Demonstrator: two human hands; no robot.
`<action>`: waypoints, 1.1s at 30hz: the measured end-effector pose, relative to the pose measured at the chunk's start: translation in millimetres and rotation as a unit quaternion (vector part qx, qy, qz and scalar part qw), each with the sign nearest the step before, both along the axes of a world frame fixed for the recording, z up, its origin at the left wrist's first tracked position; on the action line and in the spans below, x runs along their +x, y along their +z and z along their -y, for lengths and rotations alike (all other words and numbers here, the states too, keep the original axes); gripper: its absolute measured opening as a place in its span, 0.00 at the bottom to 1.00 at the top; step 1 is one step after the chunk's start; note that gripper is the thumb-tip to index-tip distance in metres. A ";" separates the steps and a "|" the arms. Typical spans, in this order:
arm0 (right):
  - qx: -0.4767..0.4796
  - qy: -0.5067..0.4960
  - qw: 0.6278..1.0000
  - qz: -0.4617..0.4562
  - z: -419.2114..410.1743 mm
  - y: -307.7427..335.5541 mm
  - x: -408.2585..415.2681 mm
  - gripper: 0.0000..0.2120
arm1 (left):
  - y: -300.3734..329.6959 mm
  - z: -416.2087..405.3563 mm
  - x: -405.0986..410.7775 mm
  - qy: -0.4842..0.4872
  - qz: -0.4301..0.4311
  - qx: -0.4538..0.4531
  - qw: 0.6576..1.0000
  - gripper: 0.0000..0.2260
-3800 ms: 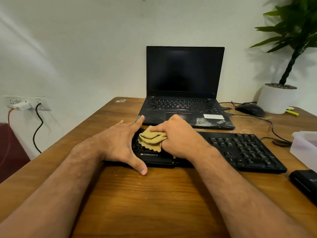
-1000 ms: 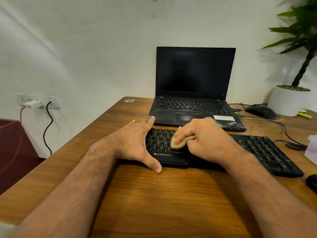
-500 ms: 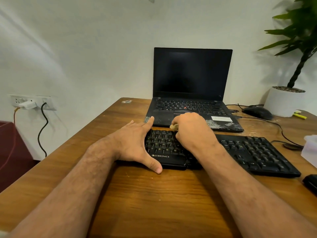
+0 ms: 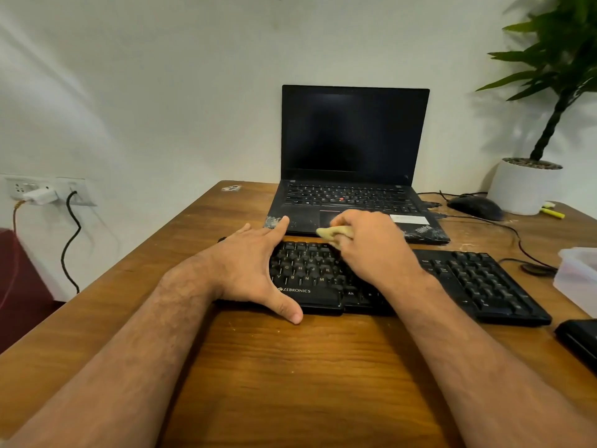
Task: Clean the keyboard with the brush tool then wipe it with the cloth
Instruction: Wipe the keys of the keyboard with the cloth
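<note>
One black keyboard [image 4: 403, 279] lies across the middle of the frame on one wooden table [image 4: 290, 383], its left end covered by the left hand [image 4: 252, 270]. That hand lies flat with its fingers straight and thumb spread wide, the thumb against the keyboard's near edge and the forefinger reaching past its far edge. The right hand [image 4: 371, 250], just right of centre, has its fingers curled around one bunched yellowish cloth [image 4: 332, 232], held at the keyboard's far edge over the top key row; only a small fold of cloth shows.

Behind the keyboard, at centre, stands one open laptop [image 4: 352, 156] with a dark screen. At the right of the frame are one black mouse [image 4: 475, 206], one white pot [image 4: 523, 185] with one green plant [image 4: 559, 59], one yellow marker [image 4: 554, 213], one clear plastic box [image 4: 578, 276] and one black object [image 4: 578, 341] at the lower right edge. At the left, one wall socket [image 4: 42, 190] holds one white plug and one black cable [image 4: 69, 240].
</note>
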State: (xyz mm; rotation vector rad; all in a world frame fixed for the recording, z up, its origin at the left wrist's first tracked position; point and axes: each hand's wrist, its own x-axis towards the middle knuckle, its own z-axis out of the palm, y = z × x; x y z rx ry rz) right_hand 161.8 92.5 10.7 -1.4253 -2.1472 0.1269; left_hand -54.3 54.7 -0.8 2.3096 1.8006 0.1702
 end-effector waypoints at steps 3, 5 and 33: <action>-0.029 0.111 0.993 0.006 8.1 -3.5 -19.5 0.11 | -1.2 0.5 0.8 -0.006 0.000 0.009 1.000 0.76; -0.046 0.153 0.987 0.026 12.6 -4.7 -27.2 0.14 | -1.3 1.6 1.0 -0.012 0.001 0.012 1.000 0.76; -0.032 -0.040 0.998 0.039 3.0 8.8 25.0 0.17 | 3.4 5.9 4.2 -0.004 0.011 0.004 1.000 0.74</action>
